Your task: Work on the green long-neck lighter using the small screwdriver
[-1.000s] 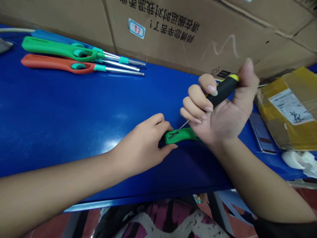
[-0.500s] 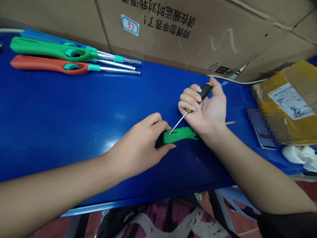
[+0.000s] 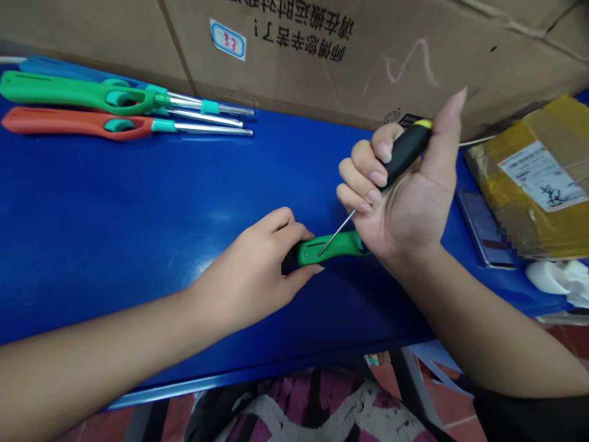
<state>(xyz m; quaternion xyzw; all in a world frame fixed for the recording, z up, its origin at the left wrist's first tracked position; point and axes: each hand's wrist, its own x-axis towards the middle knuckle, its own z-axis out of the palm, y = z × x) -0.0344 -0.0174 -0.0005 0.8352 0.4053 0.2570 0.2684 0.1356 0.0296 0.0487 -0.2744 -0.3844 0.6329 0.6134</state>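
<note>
My left hand (image 3: 257,270) pinches the handle end of a green long-necked lighter (image 3: 338,247) between thumb and fingers, close over the blue table. A slot and a small hole show on the lighter's face. My right hand (image 3: 400,190), palm turned up, has its fingers curled round the black grip of a screwdriver (image 3: 407,150) with a yellow end, the thumb sticking up. The thin shaft slants down left, its tip at the lighter's handle; I cannot tell whether it touches. The lighter's far end is hidden behind my right wrist.
Several lighters, among them a green one (image 3: 78,92) and an orange one (image 3: 69,123), lie at the back left of the blue table (image 3: 115,233). A large cardboard box (image 3: 294,73) lines the back. At right are a taped parcel (image 3: 538,178), a phone (image 3: 485,230) and white tissue (image 3: 568,279).
My right hand has risen and come nearer with the screwdriver, its thumb lifting off the grip's end. The tip has shifted slightly right along the lighter. My left hand keeps its hold.
</note>
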